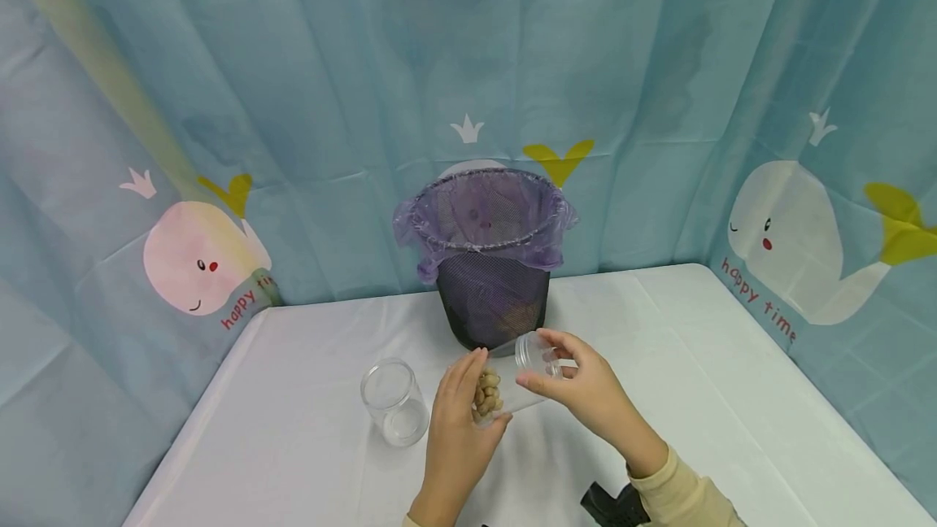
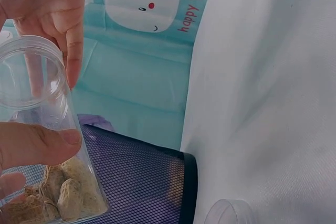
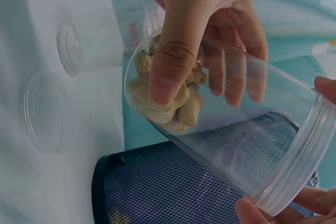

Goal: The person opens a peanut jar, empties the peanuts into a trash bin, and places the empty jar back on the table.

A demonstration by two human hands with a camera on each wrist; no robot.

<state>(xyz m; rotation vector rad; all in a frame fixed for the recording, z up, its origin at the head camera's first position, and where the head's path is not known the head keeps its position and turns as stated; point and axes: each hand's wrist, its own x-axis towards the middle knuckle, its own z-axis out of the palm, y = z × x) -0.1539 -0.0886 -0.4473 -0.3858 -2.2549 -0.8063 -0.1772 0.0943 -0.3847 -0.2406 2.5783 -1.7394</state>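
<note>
A clear plastic jar (image 1: 505,409) is held tilted above the table, its mouth toward the right and several unshelled peanuts (image 3: 163,103) gathered at its base. My left hand (image 1: 461,425) grips the base end, thumb (image 2: 44,145) across the wall. My right hand (image 1: 586,381) curls its thumb and fingers around the ridged clear band (image 3: 294,156) at the mouth; I cannot tell whether that band is a lid or the neck. Left of the left hand, a second clear jar (image 1: 391,401) stands upright with no contents visible.
Behind the hands stands a black mesh wastebasket (image 1: 494,299) lined with a purple bag (image 1: 560,222). A clear round lid-like disc (image 3: 46,114) lies on the white table (image 1: 293,413). A black object (image 1: 618,503) shows by the right sleeve. A printed curtain (image 1: 351,88) encloses the back and sides.
</note>
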